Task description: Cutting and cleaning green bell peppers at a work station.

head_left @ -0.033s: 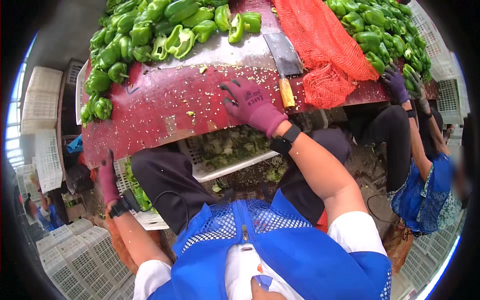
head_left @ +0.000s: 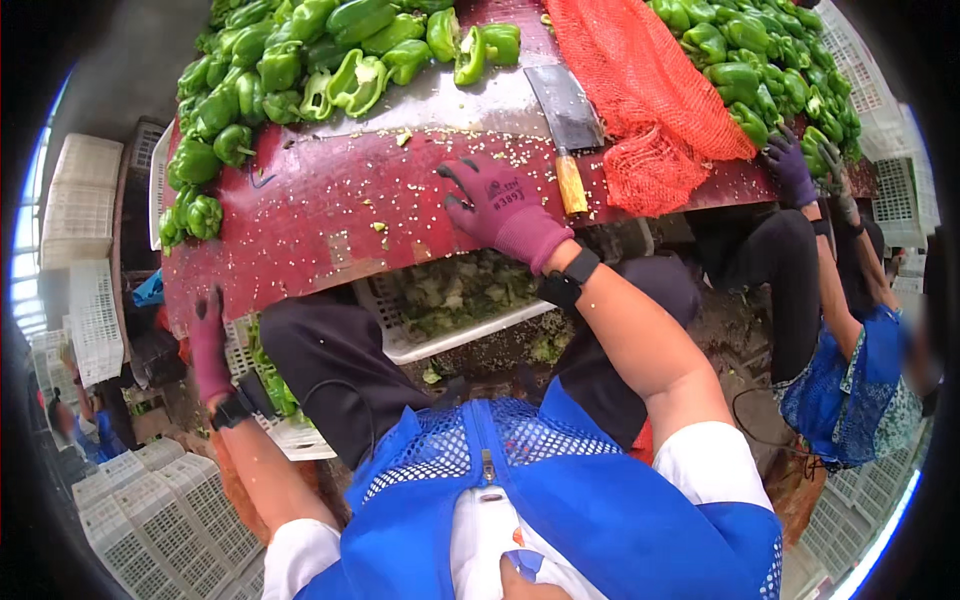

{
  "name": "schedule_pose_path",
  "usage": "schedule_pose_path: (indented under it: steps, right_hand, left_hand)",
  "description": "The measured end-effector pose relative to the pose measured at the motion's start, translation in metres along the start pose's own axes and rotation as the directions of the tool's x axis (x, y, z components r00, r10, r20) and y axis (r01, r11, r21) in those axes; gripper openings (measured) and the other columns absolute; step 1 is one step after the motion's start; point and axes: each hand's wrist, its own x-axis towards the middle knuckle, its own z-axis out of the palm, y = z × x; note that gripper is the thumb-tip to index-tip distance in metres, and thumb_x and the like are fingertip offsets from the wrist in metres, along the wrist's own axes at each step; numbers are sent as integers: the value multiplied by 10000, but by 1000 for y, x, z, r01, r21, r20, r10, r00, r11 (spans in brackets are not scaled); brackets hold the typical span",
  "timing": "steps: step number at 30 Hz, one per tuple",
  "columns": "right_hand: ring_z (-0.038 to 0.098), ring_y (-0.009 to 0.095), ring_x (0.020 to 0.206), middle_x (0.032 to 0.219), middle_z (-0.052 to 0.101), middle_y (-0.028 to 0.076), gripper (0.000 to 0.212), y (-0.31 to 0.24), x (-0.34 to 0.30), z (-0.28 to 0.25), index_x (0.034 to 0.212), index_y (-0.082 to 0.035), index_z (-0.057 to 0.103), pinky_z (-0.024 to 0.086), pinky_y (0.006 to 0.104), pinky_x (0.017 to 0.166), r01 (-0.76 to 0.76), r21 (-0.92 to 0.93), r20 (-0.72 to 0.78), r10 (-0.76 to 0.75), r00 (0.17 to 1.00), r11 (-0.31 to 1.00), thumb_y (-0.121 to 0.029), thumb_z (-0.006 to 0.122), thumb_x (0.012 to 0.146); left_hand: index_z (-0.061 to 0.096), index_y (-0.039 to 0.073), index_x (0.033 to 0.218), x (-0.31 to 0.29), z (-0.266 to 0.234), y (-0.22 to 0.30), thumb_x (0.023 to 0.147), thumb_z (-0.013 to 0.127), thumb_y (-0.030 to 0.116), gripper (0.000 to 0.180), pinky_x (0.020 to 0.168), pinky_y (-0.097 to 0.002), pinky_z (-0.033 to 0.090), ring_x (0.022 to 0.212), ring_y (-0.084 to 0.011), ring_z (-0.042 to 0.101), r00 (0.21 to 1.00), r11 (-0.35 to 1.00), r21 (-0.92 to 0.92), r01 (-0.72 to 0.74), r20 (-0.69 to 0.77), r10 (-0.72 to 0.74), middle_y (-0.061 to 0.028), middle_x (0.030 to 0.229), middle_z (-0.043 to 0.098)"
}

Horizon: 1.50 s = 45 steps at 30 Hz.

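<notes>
My right hand, in a maroon glove with dark fingertips, rests on the red tabletop with its fingers apart and nothing in them. Just right of it lies a cleaver, its wooden handle towards me. My left hand, gloved alike, is at the table's near left edge; its fingers point up, apart and holding nothing. Green bell peppers are heaped at the far left of the table. A few of them, such as the cut pepper, are opened up. Pale seeds are scattered over the surface.
A red mesh sack lies right of the cleaver, beside another pepper heap. A co-worker's gloved hands touch that heap. Under the table a white crate holds green scraps. Stacked crates stand at lower left.
My left hand has risen slightly along the table's edge. My right hand has barely shifted, and the cleaver and peppers lie as before.
</notes>
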Motion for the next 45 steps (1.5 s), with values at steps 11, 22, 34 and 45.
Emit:
schedule_pose_path:
  steps: [11, 22, 34, 45]
  right_hand:
    - [601, 343, 965, 1097, 588, 171, 449, 16, 4, -13, 1251, -100, 502, 497, 424, 811, -131, 128, -12, 134, 991, 983, -257, 627, 849]
    - [602, 367, 966, 1075, 580, 198, 506, 29, 3, -28, 1223, -58, 469, 495, 448, 814, -240, 112, -23, 244, 969, 964, -331, 633, 831]
    - [553, 418, 1063, 1128, 550, 271, 464, 20, -14, 4, 1125, -18, 510, 458, 466, 898, -352, 326, 69, 350, 934, 877, -280, 652, 769]
    - [618, 390, 932, 962, 627, 243, 329, 34, -16, -1, 1032, -32, 577, 489, 464, 808, -185, 339, -58, 217, 974, 922, -277, 620, 816]
  left_hand:
    - [387, 47, 1408, 286, -50, 308, 834, 613, 295, 665, 1009, -401, 402, 1198, -388, 517, 966, 884, -443, -149, -255, 35, -243, 1300, 534]
    - [591, 35, 1231, 196, -29, 361, 737, 700, 206, 533, 653, -295, 541, 800, -158, 662, 993, 371, -927, 53, 87, 76, -159, 933, 690]
    - [587, 67, 1220, 32, -70, 439, 774, 683, 241, 489, 756, -401, 521, 849, -331, 672, 960, 877, -395, -275, -169, 224, -188, 956, 682]
    - [597, 13, 1229, 63, -42, 390, 807, 648, 123, 439, 840, -315, 510, 942, -206, 659, 986, 665, -729, -158, -87, 139, -144, 1086, 679]
